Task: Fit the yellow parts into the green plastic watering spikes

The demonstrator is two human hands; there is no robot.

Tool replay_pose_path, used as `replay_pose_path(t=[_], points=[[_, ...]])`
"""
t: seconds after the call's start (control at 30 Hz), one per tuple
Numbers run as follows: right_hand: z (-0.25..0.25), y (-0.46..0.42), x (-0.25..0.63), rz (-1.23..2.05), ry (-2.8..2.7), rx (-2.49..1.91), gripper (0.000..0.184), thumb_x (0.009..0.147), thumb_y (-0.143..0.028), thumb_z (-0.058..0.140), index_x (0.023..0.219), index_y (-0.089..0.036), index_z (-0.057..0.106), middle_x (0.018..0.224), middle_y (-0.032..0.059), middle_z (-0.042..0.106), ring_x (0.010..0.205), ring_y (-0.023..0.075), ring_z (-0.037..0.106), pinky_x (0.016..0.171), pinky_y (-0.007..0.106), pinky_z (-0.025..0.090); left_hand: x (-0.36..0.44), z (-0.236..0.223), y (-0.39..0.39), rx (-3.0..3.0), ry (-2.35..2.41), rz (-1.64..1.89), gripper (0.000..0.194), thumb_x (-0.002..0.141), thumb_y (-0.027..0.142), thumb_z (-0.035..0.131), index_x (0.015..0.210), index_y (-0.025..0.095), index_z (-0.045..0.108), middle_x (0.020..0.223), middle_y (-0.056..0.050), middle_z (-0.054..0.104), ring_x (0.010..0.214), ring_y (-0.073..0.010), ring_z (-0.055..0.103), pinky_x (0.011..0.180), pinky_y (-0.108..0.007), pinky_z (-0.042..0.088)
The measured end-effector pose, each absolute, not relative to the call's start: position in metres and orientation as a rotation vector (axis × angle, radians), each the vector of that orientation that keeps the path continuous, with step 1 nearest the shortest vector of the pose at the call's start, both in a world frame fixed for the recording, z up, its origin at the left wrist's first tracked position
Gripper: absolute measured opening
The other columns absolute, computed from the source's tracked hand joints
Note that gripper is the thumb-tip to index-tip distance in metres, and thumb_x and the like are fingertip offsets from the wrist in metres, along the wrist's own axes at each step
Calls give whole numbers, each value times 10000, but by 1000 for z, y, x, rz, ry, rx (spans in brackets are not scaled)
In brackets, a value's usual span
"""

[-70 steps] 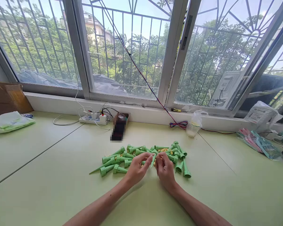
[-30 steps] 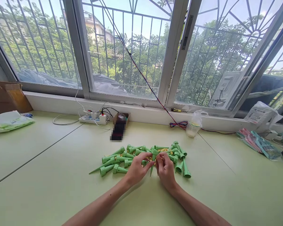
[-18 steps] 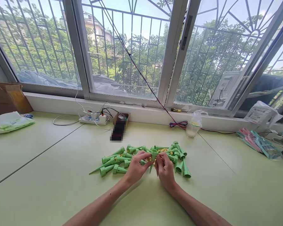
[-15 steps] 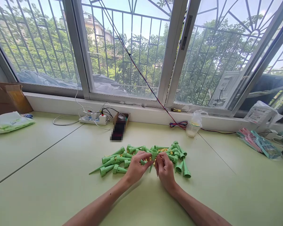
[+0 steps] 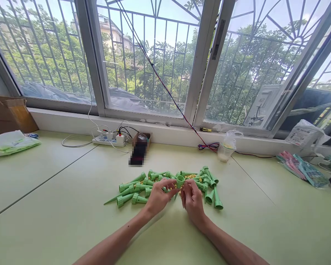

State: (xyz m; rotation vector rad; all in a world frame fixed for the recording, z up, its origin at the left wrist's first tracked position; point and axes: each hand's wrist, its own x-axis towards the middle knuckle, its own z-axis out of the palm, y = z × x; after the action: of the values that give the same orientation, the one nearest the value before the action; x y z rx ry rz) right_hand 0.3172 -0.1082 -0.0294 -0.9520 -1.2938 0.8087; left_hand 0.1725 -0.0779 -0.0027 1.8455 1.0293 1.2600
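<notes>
The left hand (image 5: 160, 195) grips a green cone (image 5: 180, 181) between thumb and fingers, its wide mouth tipped up and its point down; the right hand (image 5: 192, 197) is pinched at the cone's right side, though whether it grips the cone or something small cannot be told. Well behind and left of the cone sits a power strip (image 5: 103, 140); nearer on its left, loose cones (image 5: 139, 198) lie on the surface (image 5: 71, 206). Yellow pieces (image 5: 191, 177) are scattered just behind it, more cones (image 5: 218, 200) to its right, a plastic cup (image 5: 226, 151) beyond. A firm left hold below the rim and light right fingertips would likely stop the cone twisting.
</notes>
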Motion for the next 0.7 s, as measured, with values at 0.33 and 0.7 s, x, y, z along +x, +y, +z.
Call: replay_pose_path(t=[0.33,0.7], points=[[-27,-109,316,812,-1305,-912,312,1005,-449,366,817,-208,434,580,-68,461,346,42,345,331,170,273,172,-4,-78,1808,1000,1256,304,754,402,716,964,182,736,746,-37,714,668,-162,618,653,-278,501],[-24,-110,315,790,-1314,-959,326,981,-486,390,819,-213,466,586,-44,476,350,69,364,327,199,282,171,5,-82,1747,894,1146,289,878,318,530,1047,176,716,823,-44,692,750,-167,608,693,-260,481]])
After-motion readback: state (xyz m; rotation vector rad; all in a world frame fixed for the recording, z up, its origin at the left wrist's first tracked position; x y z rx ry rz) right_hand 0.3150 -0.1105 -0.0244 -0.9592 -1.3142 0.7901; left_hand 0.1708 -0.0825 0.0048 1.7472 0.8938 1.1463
